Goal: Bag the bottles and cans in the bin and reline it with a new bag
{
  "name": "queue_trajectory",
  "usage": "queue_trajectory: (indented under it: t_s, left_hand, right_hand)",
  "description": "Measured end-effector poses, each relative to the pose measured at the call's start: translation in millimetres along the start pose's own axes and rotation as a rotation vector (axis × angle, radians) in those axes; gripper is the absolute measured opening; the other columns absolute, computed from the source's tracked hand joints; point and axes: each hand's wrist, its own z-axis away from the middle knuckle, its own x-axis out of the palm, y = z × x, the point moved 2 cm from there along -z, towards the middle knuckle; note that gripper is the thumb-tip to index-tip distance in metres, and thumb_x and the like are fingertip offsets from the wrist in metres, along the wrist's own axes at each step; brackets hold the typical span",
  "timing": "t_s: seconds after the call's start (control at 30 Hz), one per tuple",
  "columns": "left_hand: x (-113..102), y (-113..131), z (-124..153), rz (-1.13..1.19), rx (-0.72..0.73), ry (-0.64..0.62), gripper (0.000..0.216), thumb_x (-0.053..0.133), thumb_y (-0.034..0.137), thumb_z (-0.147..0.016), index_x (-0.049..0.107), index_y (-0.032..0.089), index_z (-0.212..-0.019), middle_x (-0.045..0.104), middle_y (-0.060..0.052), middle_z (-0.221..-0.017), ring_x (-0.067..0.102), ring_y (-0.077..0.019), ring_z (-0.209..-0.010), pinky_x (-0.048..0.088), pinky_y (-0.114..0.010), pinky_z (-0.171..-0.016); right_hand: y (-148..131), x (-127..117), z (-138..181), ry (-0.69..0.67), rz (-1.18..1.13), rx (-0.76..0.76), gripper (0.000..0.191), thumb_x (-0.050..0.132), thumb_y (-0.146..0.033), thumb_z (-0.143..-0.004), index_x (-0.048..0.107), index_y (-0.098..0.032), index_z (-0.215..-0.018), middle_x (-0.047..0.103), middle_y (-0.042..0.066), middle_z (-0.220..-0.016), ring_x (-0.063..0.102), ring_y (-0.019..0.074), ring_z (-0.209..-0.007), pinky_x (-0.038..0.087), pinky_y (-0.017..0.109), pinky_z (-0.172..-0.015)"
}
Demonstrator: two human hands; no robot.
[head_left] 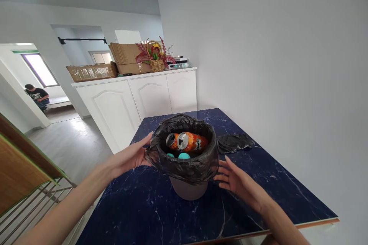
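A small bin (189, 190) stands upright on the blue table, lined with a black trash bag (184, 169) folded out over its rim. Inside lie two orange soda cans (198, 142), their opened tops facing left, and two turquoise round-ended objects (184, 155) whose lower parts are hidden. My left hand (135, 157) is at the bag's left side, thumb and fingers apart, fingertips at the plastic. On the right, my right hand (237, 179) is open beside the bag, fingers spread toward it; whether they touch the plastic I cannot tell.
Another black plastic bag (234, 143) lies flat on the marbled table (155, 214), near the wall. Behind stands a white cabinet (152, 95) bearing cardboard boxes (92, 72) and a flower basket (156, 65). A wooden chair (23, 168) is at left; a person (37, 95) sits in the far room.
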Motion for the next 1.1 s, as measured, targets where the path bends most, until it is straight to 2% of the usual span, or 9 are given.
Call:
queue_trajectory:
  t_s: [0.1,0.17,0.23,0.37,0.47,0.63,0.77,0.93,1.1]
  left_hand:
    - [4,10,-4,0.084,0.110,0.079,0.034,0.088,0.045,-0.084,0.082,0.020,-0.105,0.083,-0.014,-0.107,0.078,-0.0275,-0.096,0.066,-0.036,-0.083]
    - [5,20,-7,0.121,0.182,0.134,0.026,0.091,0.034,-0.082,0.082,0.017,-0.100,0.082,-0.014,-0.104,0.077,-0.0242,-0.089,0.066,-0.032,-0.078]
    - [7,31,-9,0.165,0.264,0.159,0.021,0.091,0.028,-0.080,0.081,0.016,-0.094,0.082,-0.013,-0.099,0.076,-0.0226,-0.085,0.064,-0.031,-0.075]
    - [14,55,-16,0.275,0.435,0.177,0.014,0.088,0.022,-0.081,0.078,0.015,-0.088,0.080,-0.011,-0.093,0.074,-0.0202,-0.082,0.061,-0.031,-0.075]
    - [21,69,-26,0.362,0.532,0.191,0.011,0.085,0.017,-0.082,0.075,0.014,-0.084,0.077,-0.009,-0.087,0.071,-0.0173,-0.079,0.058,-0.029,-0.075]
    - [30,89,-41,0.425,0.639,0.169,0.018,0.085,0.019,-0.078,0.069,0.015,-0.085,0.071,-0.004,-0.083,0.068,-0.0154,-0.077,0.056,-0.027,-0.075]
    - [32,107,-40,0.468,0.727,0.171,0.019,0.084,0.020,-0.076,0.066,0.017,-0.083,0.066,0.000,-0.080,0.064,-0.0131,-0.076,0.055,-0.025,-0.075]
    - [26,131,-12,0.471,0.918,0.347,0.012,0.079,0.020,-0.081,0.068,0.020,-0.086,0.070,-0.001,-0.092,0.067,-0.0163,-0.090,0.058,-0.029,-0.088]
    - [17,160,53,0.271,1.196,0.542,0.017,0.078,0.025,-0.087,0.062,0.021,-0.092,0.066,0.000,-0.099,0.067,-0.0180,-0.107,0.055,-0.031,-0.098]
  right_hand:
    - [-42,12,-1,-0.086,-0.057,0.048,0.052,0.067,-0.071,-0.094,0.077,-0.021,-0.108,0.080,0.011,-0.108,0.077,0.0206,-0.087,0.061,0.030,-0.075]
    - [-70,18,-2,-0.068,-0.068,0.040,0.036,0.081,-0.056,-0.089,0.078,-0.021,-0.099,0.082,0.008,-0.098,0.076,0.0195,-0.081,0.061,0.029,-0.076]
    - [-95,24,-3,-0.029,-0.084,0.022,0.025,0.087,-0.044,-0.086,0.079,-0.021,-0.094,0.083,0.006,-0.092,0.076,0.0191,-0.079,0.063,0.030,-0.078]
    - [-141,35,-12,-0.001,-0.115,-0.069,0.021,0.085,-0.040,-0.087,0.077,-0.021,-0.084,0.082,0.003,-0.084,0.076,0.0178,-0.072,0.064,0.030,-0.076]
    - [-169,45,-25,-0.014,-0.159,-0.162,0.017,0.081,-0.038,-0.089,0.078,-0.021,-0.088,0.084,0.006,-0.092,0.079,0.0204,-0.081,0.065,0.032,-0.082]
    - [-201,59,-43,-0.072,-0.188,-0.309,0.017,0.079,-0.037,-0.086,0.078,-0.020,-0.086,0.083,0.006,-0.091,0.078,0.0193,-0.083,0.063,0.030,-0.084]
    - [-223,65,-47,-0.112,-0.190,-0.445,0.015,0.079,-0.036,-0.085,0.074,-0.022,-0.082,0.081,0.002,-0.086,0.076,0.0179,-0.082,0.061,0.029,-0.082]
    - [-250,77,-35,-0.148,-0.250,-0.647,0.012,0.078,-0.031,-0.088,0.071,-0.027,-0.080,0.080,-0.003,-0.088,0.074,0.0155,-0.088,0.061,0.029,-0.087]
    - [-277,101,-3,-0.209,-0.163,-0.905,0.014,0.080,-0.036,-0.089,0.070,-0.032,-0.081,0.079,-0.004,-0.096,0.073,0.0210,-0.112,0.060,0.036,-0.096]
